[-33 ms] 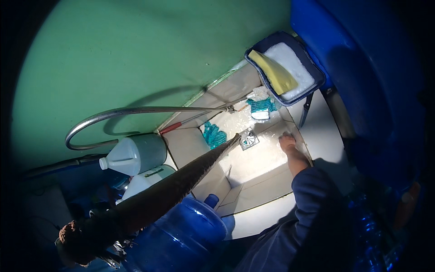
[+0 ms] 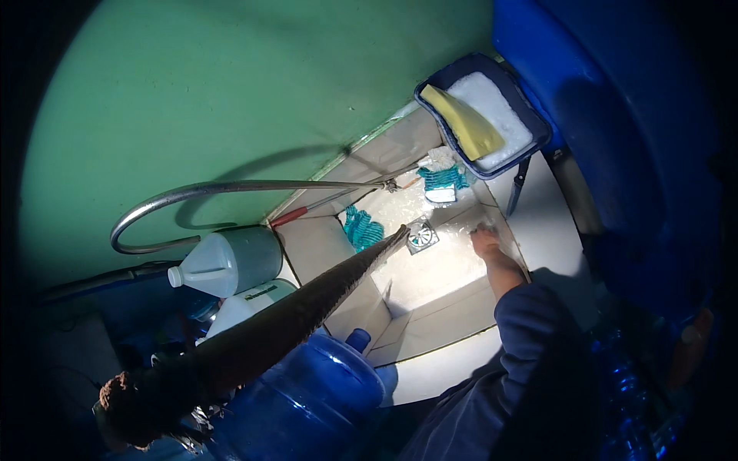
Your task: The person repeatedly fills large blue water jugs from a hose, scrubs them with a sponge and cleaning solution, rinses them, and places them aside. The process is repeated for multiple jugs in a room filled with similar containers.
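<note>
My right hand (image 2: 486, 241) reaches down into a white-tiled basin (image 2: 430, 284), its dark blue sleeve (image 2: 530, 323) crossing the near rim. The fingers are small in view; they look slightly apart against the wet floor, with nothing visible in them. Just left of the hand lies a round metal drain (image 2: 422, 237). A teal mesh cloth (image 2: 361, 229) is bunched by the basin's left wall. Beyond the hand, a second teal mesh piece (image 2: 443, 178) lies beside a white block (image 2: 441, 195). My left hand is outside the picture.
A long dark shaft (image 2: 284, 323) slants across the lower left toward the drain. Above the basin curves a metal tube (image 2: 192, 187). Plastic jugs (image 2: 238, 261) and a large blue bottle (image 2: 307, 392) stand left. A knife (image 2: 518, 188) lies right, below a foamy tub (image 2: 538, 115) holding yellow sponge (image 2: 469, 127).
</note>
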A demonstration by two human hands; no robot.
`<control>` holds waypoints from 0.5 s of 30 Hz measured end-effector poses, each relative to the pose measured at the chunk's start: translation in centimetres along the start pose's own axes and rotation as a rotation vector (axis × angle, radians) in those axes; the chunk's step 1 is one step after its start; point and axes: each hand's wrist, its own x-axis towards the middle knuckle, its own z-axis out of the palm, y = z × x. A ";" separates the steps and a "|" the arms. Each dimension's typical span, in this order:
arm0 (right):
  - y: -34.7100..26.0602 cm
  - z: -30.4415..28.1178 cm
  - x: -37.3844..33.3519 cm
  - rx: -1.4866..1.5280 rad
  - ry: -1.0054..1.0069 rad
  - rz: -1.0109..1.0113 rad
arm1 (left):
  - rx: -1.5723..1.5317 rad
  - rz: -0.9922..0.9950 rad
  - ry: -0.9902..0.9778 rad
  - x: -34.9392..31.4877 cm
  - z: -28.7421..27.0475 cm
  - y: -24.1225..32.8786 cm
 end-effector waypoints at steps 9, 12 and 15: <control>-11.8 -9.7 -1.9 1.567 -0.147 0.136 | 0.000 -0.034 0.014 -0.6 0.9 0.9; -13.8 -11.1 -2.3 1.931 -0.415 0.012 | -0.006 -0.092 0.008 -0.7 0.9 1.3; -14.6 -12.3 -3.3 1.733 -0.659 -0.111 | -0.031 -0.094 0.001 -0.7 0.8 1.6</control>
